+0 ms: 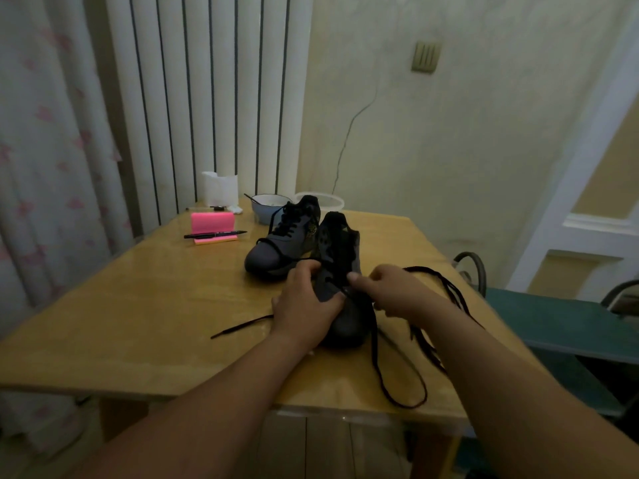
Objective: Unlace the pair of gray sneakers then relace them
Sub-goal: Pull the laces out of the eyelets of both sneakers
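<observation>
Head-worn camera looks forward and down, close over the table.

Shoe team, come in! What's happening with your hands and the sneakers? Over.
Left hand holds near sneaker. Right hand pinches its loose lace. Far sneaker laced. Nothing in the way.

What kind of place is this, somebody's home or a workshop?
Most likely a room in a home: a wooden table carrying a blue bowl, a flowered curtain on the left, and a wall switch.
</observation>
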The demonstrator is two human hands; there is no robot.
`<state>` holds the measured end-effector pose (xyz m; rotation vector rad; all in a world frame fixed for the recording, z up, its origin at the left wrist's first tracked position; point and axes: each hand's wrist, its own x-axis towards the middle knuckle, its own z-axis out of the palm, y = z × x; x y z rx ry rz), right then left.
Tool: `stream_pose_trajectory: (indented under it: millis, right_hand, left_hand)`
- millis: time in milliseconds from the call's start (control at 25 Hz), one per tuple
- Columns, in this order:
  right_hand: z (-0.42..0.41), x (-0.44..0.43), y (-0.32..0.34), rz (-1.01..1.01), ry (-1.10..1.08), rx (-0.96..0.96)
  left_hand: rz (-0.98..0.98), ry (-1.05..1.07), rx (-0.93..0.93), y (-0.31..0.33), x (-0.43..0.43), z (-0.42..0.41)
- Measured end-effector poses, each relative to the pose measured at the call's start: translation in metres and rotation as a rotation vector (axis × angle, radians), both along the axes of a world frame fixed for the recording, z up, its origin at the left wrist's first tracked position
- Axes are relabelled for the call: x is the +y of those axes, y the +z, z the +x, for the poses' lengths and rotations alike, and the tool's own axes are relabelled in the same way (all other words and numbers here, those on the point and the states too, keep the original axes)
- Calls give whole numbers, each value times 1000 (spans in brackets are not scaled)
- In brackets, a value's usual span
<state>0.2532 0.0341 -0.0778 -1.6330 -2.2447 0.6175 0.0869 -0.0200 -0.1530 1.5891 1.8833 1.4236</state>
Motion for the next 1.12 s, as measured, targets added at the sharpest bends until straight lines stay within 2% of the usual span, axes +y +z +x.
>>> stream_pose_trajectory:
  millis: [80, 240, 320, 400, 440, 480, 520, 600, 640, 680, 760, 840, 880, 960, 1000, 1040, 1080, 1120]
  right_hand:
    - [-2, -2, -7, 61, 58, 18]
    - [13, -19, 5, 42, 141, 231]
    - [22, -27, 15, 25, 122, 488]
    - [27, -31, 26, -152, 116, 931]
    - [27, -29, 28, -247, 95, 1083]
    - [26, -25, 29, -251, 31, 1079]
    - [24, -18, 25, -181, -34, 893]
    - [16, -13, 14, -25, -81, 285]
    - [12, -11, 7, 13, -34, 61]
    - [8, -9, 1, 35, 31, -42]
    - [8, -7, -1, 47, 110, 13]
    - [14, -10, 4, 54, 124, 240]
    - [17, -11, 7, 19, 98, 452]
    - [20, -17, 18, -186, 23, 1050]
    - [21, -19, 22, -248, -15, 1254]
    - [21, -18, 25, -233, -61, 1313]
    - [22, -13, 25, -148, -116, 1188]
    - [21, -9, 22, -37, -149, 902]
  left_hand:
    - [9, -14, 23, 1, -2, 1]
    - [1, -19, 71, 1, -4, 2]
    - [-5, -21, 52, 1, -1, 2]
    - [-12, -11, 42, 0, 0, 1]
    - [-14, -7, 42, 0, 1, 1]
    - [-14, -3, 43, -1, 0, 1]
    - [-10, -1, 41, -1, 0, 2]
    - [-1, -4, 35, -2, 0, 1]
    - [3, -4, 32, -2, 0, 0]
    - [6, -1, 32, -2, -1, 0]
    - [7, -3, 38, -1, -1, 1]
    - [8, -4, 47, -1, 0, 2]
    - [8, 1, 43, -1, 1, 1]
    - [4, 5, 28, -1, 2, 1]
    - [-1, 3, 23, -1, 2, 0]
    - [-5, 0, 21, -2, 2, 0]
    - [-6, -5, 22, -1, 1, 1]
    - [-6, -8, 24, -1, 0, 1]
